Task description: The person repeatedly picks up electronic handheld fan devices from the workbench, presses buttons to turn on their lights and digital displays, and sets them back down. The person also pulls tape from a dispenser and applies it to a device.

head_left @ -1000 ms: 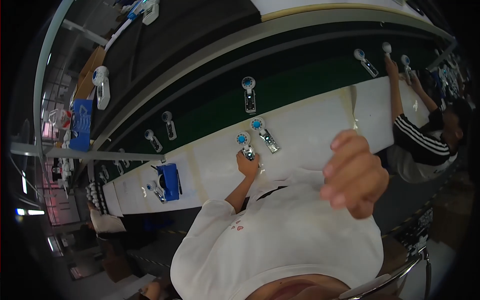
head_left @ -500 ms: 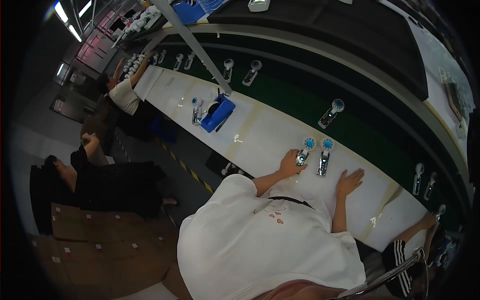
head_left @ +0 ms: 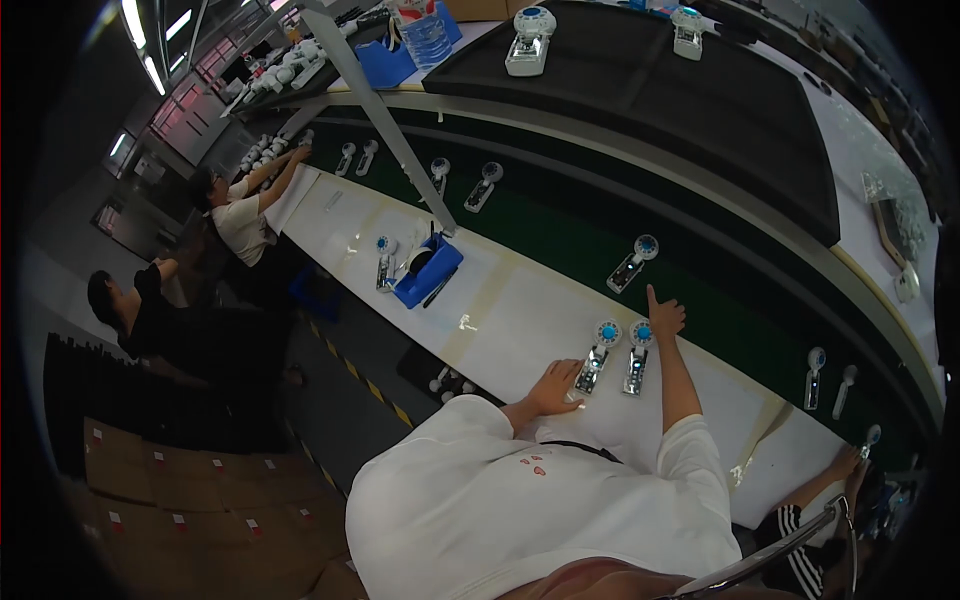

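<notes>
Two small white handheld fans with blue hubs lie side by side on the white bench, their handles uncovered and showing circuit boards: a left fan (head_left: 597, 357) and a right fan (head_left: 637, 357). Flat on the bench beside the left fan's handle rests my left hand (head_left: 553, 388), fingers apart; whether its fingertips touch the handle I cannot tell. My right hand (head_left: 667, 314) is stretched out over the near edge of the green conveyor belt, open and holding nothing. Just beyond its index finger, another uncovered fan (head_left: 633, 264) lies on the belt.
A blue holder (head_left: 430, 273) with tape stands on the bench (head_left: 520, 330) at left, beside a metal post (head_left: 385, 120). More fans sit along the green belt (head_left: 560, 225). Co-workers are at the far left, and a co-worker's hand (head_left: 848, 462) holds a fan at right.
My right hand has moved from the bench forward to the belt. My left hand has come off the left fan's handle to lie beside it. The camera view has tilted up.
</notes>
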A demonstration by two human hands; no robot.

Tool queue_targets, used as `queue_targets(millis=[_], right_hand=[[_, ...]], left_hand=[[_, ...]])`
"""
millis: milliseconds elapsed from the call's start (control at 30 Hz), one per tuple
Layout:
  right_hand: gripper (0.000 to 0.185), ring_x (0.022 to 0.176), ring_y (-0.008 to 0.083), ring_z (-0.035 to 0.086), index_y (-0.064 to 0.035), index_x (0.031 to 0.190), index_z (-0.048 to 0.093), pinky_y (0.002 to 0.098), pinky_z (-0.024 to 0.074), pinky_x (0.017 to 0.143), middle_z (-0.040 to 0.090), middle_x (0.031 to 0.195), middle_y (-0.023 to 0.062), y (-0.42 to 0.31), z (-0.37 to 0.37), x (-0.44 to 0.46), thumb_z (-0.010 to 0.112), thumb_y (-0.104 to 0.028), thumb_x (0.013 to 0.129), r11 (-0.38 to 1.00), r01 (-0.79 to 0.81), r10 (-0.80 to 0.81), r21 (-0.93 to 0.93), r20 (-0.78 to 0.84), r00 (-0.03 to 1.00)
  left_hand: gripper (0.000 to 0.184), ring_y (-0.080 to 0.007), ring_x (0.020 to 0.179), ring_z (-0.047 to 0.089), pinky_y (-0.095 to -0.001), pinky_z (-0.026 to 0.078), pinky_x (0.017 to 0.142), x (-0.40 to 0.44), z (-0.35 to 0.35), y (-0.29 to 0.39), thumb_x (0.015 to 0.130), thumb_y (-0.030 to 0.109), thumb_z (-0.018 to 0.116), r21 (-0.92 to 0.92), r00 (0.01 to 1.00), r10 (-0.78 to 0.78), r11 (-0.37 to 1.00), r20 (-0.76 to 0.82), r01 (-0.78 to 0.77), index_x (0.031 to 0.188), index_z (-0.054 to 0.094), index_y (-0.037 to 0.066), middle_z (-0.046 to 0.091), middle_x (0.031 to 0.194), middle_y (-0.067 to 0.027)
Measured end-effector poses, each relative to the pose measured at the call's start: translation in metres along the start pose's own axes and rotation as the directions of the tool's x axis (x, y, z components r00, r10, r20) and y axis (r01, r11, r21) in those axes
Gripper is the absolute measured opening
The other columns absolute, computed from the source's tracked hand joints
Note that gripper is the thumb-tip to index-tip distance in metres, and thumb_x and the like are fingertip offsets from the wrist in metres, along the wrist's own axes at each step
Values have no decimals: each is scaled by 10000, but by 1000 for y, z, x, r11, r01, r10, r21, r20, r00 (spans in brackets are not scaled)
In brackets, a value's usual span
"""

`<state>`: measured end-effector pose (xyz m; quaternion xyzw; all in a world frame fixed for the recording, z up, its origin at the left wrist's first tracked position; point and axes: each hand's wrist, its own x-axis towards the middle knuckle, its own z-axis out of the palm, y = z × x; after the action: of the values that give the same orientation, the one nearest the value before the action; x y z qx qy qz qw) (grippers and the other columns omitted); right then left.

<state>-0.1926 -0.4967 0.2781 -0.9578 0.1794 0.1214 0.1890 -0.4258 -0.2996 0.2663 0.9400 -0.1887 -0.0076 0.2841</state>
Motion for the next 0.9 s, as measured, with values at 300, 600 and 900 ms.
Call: queue_targets(millis=[300, 600, 900], right_hand=[[689, 1047, 334, 511, 14, 1085, 542, 439, 452, 853, 487, 1164, 211, -29, 65, 78, 559, -593, 759, 994, -101, 101, 27, 16, 995], [931, 883, 271, 600, 53, 1164, 510, 365, 516, 686, 577, 1034, 191, -49, 44, 65, 553, -724, 653, 911, -211, 71, 354, 370, 926], [954, 1076, 290, 537, 8, 1259, 296, 391, 458, 880, 495, 1215, 194, -166, 88, 33, 704, -584, 631, 900, -270, 151, 341, 337, 929]], left_hand=[[750, -330, 1094, 407, -425, 333, 943, 39, 34, 39, 612, 395, 704, -50, 915, -308, 951, -262, 306, 1173, 425, -16, 440, 1137, -172], [623, -325, 893, 455, -409, 399, 758, 68, 75, 41, 472, 254, 779, -238, 736, -605, 796, -304, 557, 973, 486, 29, 482, 926, -153], [633, -293, 807, 581, -379, 463, 717, 35, 35, 49, 567, 229, 777, -734, 538, -843, 373, -12, 568, 1034, 394, 41, 578, 903, -162]])
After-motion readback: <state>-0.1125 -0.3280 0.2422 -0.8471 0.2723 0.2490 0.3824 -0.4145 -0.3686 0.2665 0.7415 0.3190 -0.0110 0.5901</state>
